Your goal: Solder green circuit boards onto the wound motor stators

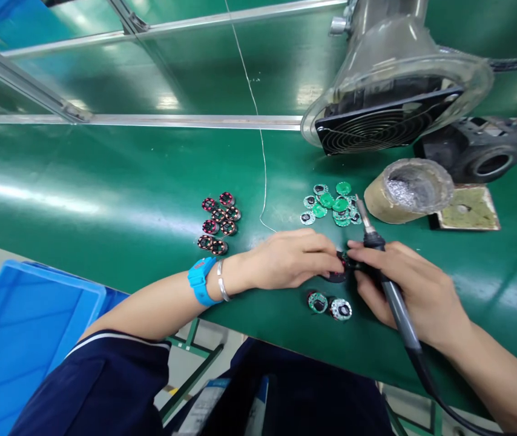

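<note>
In the head view, the left hand (292,259) had its fingertips closed on a small dark round part (335,277) just above the green bench (126,175), while the right hand (417,293) gripped a soldering iron (397,309), its tip pointing away from the person. Two board-topped round parts (341,309) stood just below the held one, green and white discs (341,204) lay loosely heaped beyond the hands, and copper-wound rings (228,227) stood grouped beyond the left wrist.
</note>
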`<state>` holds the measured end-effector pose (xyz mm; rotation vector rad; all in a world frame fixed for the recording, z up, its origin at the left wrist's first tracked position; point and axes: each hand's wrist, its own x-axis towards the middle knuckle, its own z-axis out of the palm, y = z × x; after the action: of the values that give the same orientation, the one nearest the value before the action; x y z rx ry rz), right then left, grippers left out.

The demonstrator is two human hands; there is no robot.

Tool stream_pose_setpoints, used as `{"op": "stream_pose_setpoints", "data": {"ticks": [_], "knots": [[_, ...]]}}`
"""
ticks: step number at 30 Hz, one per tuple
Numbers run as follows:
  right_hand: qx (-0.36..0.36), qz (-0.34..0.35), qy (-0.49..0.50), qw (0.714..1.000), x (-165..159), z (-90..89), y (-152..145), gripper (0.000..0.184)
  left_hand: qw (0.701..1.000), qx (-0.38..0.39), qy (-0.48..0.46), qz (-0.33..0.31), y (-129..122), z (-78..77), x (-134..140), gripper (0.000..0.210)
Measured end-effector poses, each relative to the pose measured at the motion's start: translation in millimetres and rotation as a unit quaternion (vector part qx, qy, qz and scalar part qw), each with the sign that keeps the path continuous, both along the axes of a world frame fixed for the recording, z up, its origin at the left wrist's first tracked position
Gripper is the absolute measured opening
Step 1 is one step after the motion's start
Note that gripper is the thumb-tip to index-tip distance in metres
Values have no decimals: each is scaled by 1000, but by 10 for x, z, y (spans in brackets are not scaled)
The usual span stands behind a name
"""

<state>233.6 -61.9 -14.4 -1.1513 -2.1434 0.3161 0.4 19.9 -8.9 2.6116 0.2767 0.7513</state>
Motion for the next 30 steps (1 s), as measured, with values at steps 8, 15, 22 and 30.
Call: {"op": "stream_pose_setpoints", "data": {"ticks": [8,15,22,30], "knots": [[-36,20,10,999,37,3,39,40,995,82,-49,31,103,114,-156,22],[-65,11,22,998,105,65,82,34,997,-54,35,51,56,-9,-91,20],[-56,26,40,997,-107,237,86,39,971,-226,31,72,-51,-49,29,32],[-41,49,33,997,-169,208,92,40,959,-227,81,151,-164,-15,42,24]]}}
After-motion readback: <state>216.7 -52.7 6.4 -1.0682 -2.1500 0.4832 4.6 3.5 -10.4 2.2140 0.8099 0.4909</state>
